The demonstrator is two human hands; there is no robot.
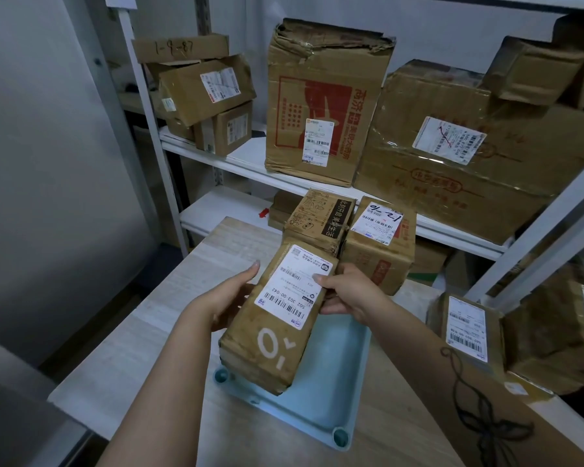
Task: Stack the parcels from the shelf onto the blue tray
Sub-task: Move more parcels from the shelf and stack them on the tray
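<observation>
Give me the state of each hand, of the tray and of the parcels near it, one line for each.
left hand, grips the held parcel's left side.
right hand, grips its right side.
held parcel, tilted over the blue tray; whether they touch cannot be told.
blue tray, lies on the table, near part bare.
black-striped parcel, beside the handwritten-label parcel, beyond the held one.
tall shelf box, upright, top crushed.
</observation>
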